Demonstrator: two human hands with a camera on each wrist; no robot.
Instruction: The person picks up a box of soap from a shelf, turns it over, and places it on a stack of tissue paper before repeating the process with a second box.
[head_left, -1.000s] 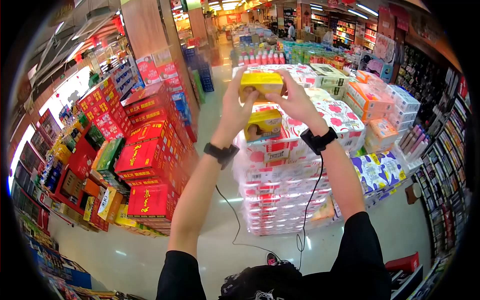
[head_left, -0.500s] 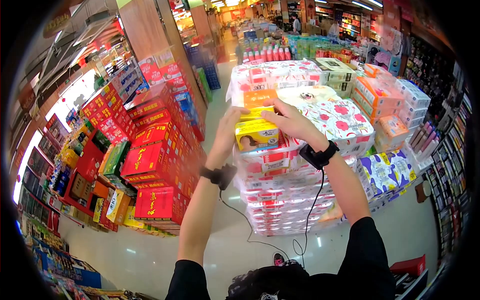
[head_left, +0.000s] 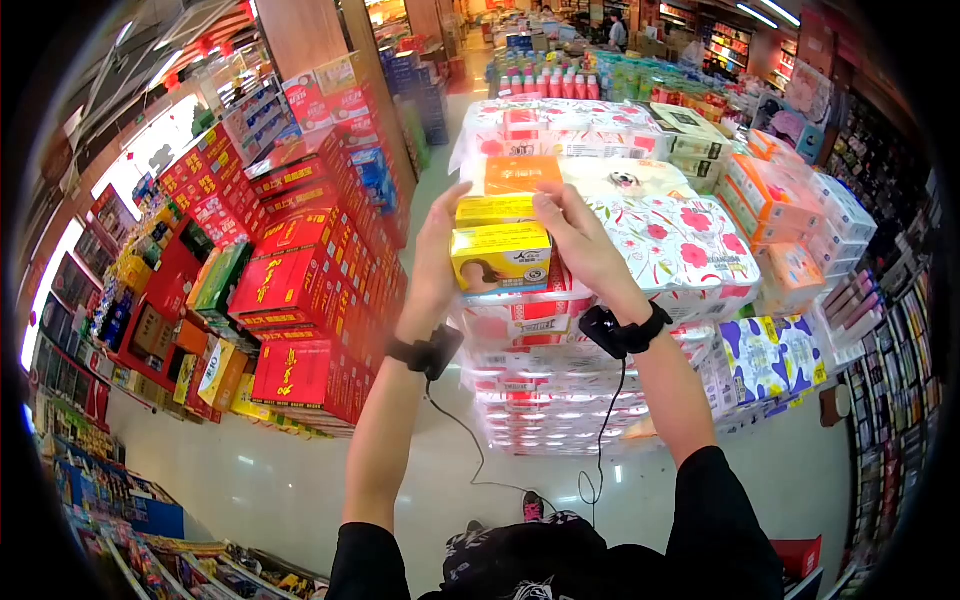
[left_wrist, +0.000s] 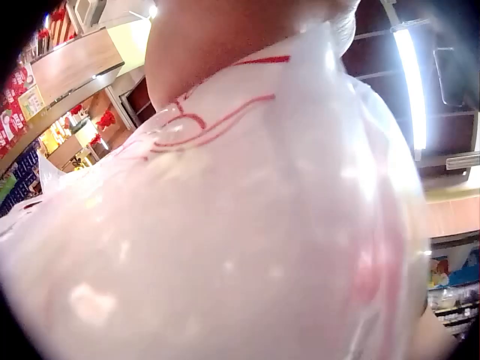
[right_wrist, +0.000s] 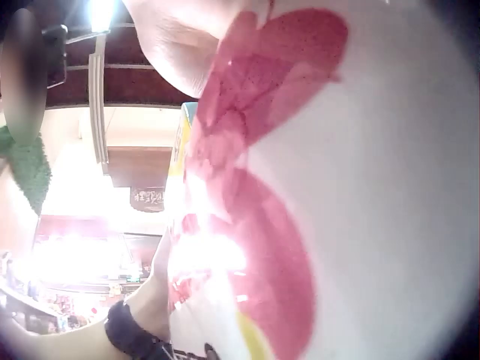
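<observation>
Head view: rear yellow box (head_left: 494,210) behind front yellow box (head_left: 500,260); left hand (head_left: 434,248), right hand (head_left: 588,245) flank the pair, fingers loosely straight, gripping nothing; aligning them, I'd guess.

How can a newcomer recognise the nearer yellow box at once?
Find the large stack of white, red-flowered packs. At its near left corner, the nearer yellow box sits before another yellow box. Only the nearer shows its front, with a brown picture.
</observation>
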